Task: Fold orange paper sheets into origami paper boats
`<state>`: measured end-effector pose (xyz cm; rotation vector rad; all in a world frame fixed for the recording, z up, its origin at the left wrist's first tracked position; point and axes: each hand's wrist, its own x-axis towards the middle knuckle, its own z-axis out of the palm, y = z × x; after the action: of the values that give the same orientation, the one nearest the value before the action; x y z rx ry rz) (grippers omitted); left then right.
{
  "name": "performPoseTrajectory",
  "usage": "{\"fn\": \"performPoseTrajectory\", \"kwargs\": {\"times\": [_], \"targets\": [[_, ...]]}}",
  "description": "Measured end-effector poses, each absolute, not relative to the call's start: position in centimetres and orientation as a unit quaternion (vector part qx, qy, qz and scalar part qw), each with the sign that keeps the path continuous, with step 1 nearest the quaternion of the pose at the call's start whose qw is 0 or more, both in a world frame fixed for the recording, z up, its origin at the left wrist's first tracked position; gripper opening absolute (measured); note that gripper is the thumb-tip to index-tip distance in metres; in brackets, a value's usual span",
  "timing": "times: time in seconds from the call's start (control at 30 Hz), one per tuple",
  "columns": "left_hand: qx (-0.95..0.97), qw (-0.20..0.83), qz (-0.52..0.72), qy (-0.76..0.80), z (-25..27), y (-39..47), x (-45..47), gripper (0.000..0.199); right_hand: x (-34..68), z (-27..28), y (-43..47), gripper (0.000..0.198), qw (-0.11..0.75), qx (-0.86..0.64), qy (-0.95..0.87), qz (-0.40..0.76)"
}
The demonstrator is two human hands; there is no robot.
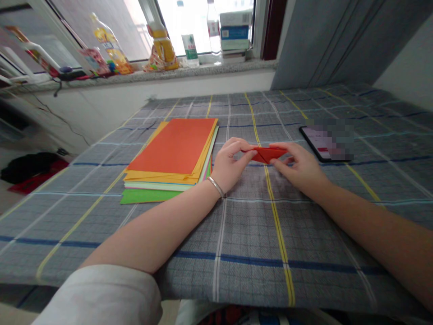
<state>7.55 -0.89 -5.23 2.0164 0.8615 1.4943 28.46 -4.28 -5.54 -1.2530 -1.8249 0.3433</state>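
A small piece of folded red paper [265, 155] is held between both hands, just above the checked tablecloth. My left hand [233, 162], with a silver bangle at the wrist, pinches its left end between thumb and fingers. At the right end, my right hand [296, 164] grips the paper with the thumb below and the fingers along the top edge. Diagonal fold lines cross its front. To the left of my left hand lies a stack of coloured paper [174, 146], with an orange-red sheet on top and yellow, white and green sheets under it.
A phone [321, 144] with a lit screen lies right of my right hand on the checked tablecloth [250, 234]. Behind the table, a windowsill [135, 79] carries bottles, a white-and-green container [190, 49] and stacked boxes [235, 31]. A grey curtain [321, 40] hangs at the right.
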Motion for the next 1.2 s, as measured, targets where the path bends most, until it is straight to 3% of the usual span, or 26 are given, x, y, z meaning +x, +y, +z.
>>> {"fn": "performPoseTrajectory", "kwargs": {"times": [0.17, 0.33, 0.67, 0.9, 1.2], "targets": [[0.818, 0.098, 0.496, 0.275, -4.9, -1.3, 7.2, 0.009, 28.8, -4.4, -4.7, 0.019, 0.433, -0.448, -0.782, -0.025], [0.839, 0.047, 0.467, 0.275, -5.2, -1.2, 7.4, 0.012, 28.4, -4.0, -5.3, 0.016, 0.383, -0.432, -0.815, -0.049], [0.854, 0.049, 0.454, 0.248, -5.1, -1.5, 7.4, 0.012, 28.3, -4.1, -5.5, 0.015, 0.381, -0.424, -0.819, -0.066], [0.847, 0.032, 0.482, 0.221, -5.6, -0.8, 7.5, 0.007, 28.7, -5.2, -4.5, 0.007, 0.461, -0.362, -0.805, -0.093], [0.847, 0.062, 0.473, 0.234, -5.8, -0.5, 7.4, 0.008, 28.7, -5.0, -4.5, 0.010, 0.471, -0.365, -0.800, -0.063]]}}
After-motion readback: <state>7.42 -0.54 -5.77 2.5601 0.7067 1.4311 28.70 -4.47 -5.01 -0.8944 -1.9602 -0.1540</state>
